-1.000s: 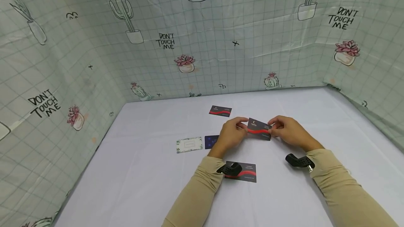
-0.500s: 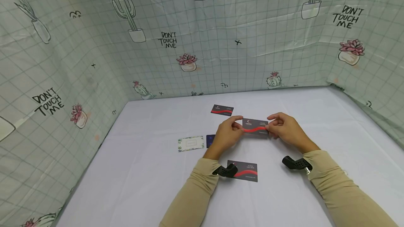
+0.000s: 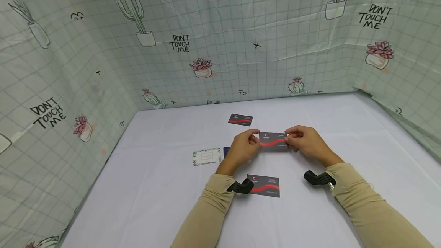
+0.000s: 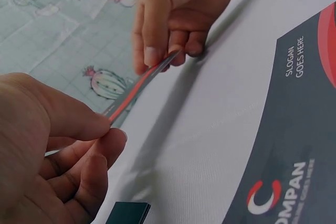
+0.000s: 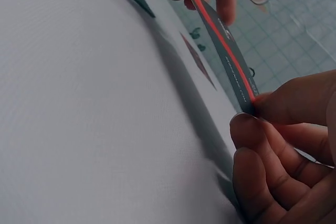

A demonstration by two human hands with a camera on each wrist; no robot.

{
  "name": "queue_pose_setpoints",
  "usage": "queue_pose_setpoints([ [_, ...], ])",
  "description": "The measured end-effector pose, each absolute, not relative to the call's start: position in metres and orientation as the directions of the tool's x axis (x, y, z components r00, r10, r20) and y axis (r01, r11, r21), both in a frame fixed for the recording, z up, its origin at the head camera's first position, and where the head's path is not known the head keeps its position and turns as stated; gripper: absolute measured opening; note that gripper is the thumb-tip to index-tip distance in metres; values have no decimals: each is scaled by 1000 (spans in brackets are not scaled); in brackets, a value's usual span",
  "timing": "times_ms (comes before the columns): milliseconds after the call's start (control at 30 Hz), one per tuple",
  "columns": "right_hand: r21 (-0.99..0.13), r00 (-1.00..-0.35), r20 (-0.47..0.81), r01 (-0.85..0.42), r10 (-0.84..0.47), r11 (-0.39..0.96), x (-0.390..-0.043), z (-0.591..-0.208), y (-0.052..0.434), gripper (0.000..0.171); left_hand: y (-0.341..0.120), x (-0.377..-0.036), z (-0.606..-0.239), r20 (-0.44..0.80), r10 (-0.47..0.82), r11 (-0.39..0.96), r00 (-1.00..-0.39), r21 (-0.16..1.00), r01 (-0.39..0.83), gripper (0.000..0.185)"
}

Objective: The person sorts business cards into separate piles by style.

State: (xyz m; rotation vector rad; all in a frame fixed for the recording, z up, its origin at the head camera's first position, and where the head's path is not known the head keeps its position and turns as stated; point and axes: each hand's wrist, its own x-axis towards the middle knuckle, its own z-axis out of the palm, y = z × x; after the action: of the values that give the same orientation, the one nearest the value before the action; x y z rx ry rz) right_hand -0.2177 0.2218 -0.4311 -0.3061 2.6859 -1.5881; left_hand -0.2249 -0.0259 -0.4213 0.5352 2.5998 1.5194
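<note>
Holding a dark card with a red wave [image 3: 273, 141] just above the white table [image 3: 344, 133], we pinch one short end in our left hand [image 3: 242, 149] and the other in our right hand [image 3: 304, 143], thumbs over curled fingers. A matching card [image 3: 263, 185] lies nearer us; another [image 3: 240, 119] lies beyond; a pale floral card [image 3: 206, 157] lies left.

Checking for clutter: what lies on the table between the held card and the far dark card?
Only bare white table between held card and far dark card, per head view.
</note>
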Motion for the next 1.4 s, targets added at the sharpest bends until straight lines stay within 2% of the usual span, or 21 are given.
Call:
queue_pose_setpoints([
  [767, -766, -975, 67, -187, -214, 614, -216, -431, 210, 36, -36, -220, -417, 46, 380, 554, -924, 789, 267, 48],
  [1100, -706, -967, 81, -226, -241, 671, -215, -434, 206, 32, -38, -219, -415, 2, 355, 627, -935, 741, 240, 39],
  [1400, -685, -965, 95, -242, -245, 687, -215, -435, 204, 32, -38, -220, -418, 17, 348, 654, -937, 712, 255, 36],
])
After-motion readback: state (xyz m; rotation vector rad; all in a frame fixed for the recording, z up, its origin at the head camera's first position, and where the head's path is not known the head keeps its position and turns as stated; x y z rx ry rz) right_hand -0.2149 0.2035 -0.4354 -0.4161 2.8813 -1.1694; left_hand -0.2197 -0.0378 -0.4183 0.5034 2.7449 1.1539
